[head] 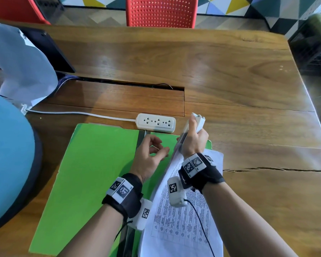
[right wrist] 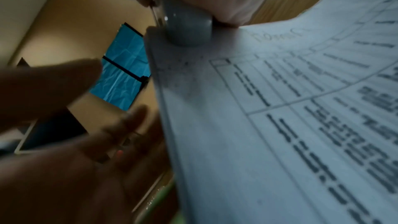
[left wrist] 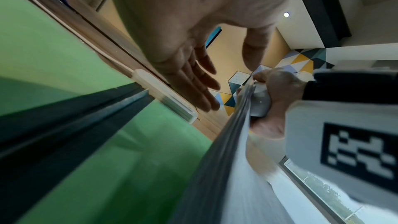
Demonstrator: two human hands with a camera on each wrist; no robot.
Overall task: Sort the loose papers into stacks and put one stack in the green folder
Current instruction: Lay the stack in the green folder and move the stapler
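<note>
**A:** Start with the head view. Where do you stand?

**B:** Your green folder (head: 93, 164) lies open on the wooden table (head: 239, 89), its near edge toward you, just this side of the white power strip (head: 156, 122). Your right hand (head: 194, 138) is curled around a white stapler (head: 199, 121) clamped on the top corner of the paper stack (head: 182, 219). That stack slants up from the folder's right half; a further sheet (head: 216, 156) peeks out beneath it on the right.

**A:** And the left hand?

**B:** Your left hand (head: 148, 156) hovers over the folder's right half, fingers loosely curled, holding nothing.

**A:** Left wrist view?

**B:** It shows those fingers (left wrist: 200, 81) relaxed and apart, near the stack's edge (left wrist: 215, 159) but not touching it. The folder's inside (left wrist: 53, 57) is bare green there.

**A:** Right wrist view?

**B:** The stapler (right wrist: 185, 28) bites the corner of the printed table sheets (right wrist: 280, 125); your grip on it is mostly out of frame here.

**A:** So how far along?

**B:** I judge one stack is gathered and being fastened, with the folder ready. You haven't yet laid the stack flat inside or closed the cover. Whether other stacks are sorted, I can't tell.
</note>
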